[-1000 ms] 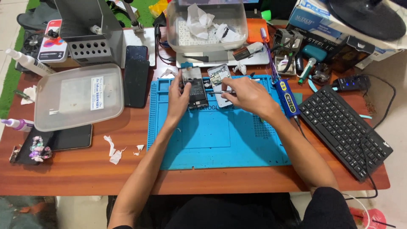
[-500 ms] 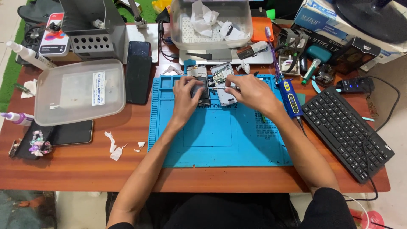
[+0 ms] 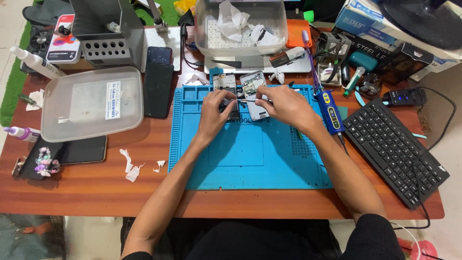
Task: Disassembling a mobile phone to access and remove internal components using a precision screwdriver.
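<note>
The left hand [image 3: 215, 111] closes its grip on an opened phone [image 3: 226, 91] while the right hand [image 3: 285, 105] pinches thin tweezers [image 3: 250, 100].

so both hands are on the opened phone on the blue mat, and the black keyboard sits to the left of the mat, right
Not quite. In the head view the black keyboard sits to the right of the blue mat, not the left. Both the left hand and right hand are on the opened phone.
</note>
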